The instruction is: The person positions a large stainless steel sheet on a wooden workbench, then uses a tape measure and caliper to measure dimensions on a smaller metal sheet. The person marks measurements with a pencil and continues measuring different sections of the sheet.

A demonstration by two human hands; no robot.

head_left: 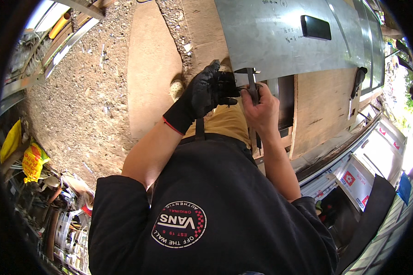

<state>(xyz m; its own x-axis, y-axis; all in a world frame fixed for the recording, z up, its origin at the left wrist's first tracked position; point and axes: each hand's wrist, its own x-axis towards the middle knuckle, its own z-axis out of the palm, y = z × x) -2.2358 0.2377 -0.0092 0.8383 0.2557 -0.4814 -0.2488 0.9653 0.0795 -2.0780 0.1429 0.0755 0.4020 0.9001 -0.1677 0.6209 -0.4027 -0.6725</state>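
My right hand [263, 109], bare, is closed around a dark caliper [251, 80]. The caliper stands roughly upright, with its jaws by the near left corner of a grey metal sheet [266, 48]; whether they touch the sheet I cannot tell. My left hand [209, 88] wears a black glove with a red cuff edge. Its fingers are apart and reach toward the caliper from the left, and I see nothing held in them. On the sheet lies a black phone-like rectangular device [315, 27], beyond my right hand. Handwritten marks show on the metal near it.
Plywood [326, 110] sits under the sheet, with a dark-handled tool [358, 82] at its right. A long brown board [153, 68] lies on the gravelly ground to the left. Yellow bags [33, 161] and cluttered scrap line the far left. Boxed panels [355, 178] stand at lower right.
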